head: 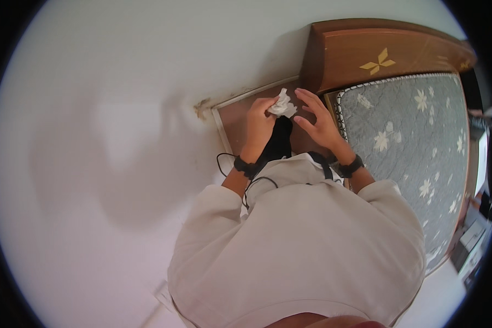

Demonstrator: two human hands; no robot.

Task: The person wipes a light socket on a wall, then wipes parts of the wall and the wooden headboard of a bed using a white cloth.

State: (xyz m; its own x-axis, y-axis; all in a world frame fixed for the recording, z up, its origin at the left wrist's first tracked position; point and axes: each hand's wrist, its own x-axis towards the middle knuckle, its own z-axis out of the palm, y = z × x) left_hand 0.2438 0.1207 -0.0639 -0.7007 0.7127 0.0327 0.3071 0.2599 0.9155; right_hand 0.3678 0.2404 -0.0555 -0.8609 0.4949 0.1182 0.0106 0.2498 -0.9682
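My left hand (260, 123) grips a crumpled white wad (283, 105), perhaps tissue or thin cloth, between thumb and fingers. Part of the wad sticks up past the thumb. To its right, my right hand (317, 121) is held with fingers spread and curved towards the wad, apart from it and holding nothing. Each wrist wears a black band (351, 166). Below the hands, a black-clad leg or foot (282, 131) shows against the reddish-brown floor (240, 117).
A bed with a grey, flower-patterned mattress (406, 143) stands close on the right, its wooden headboard (352, 53) against the white wall (127, 61). The wall corner has a stained patch (203, 108). A thin black cable (221, 164) loops beside my left forearm.
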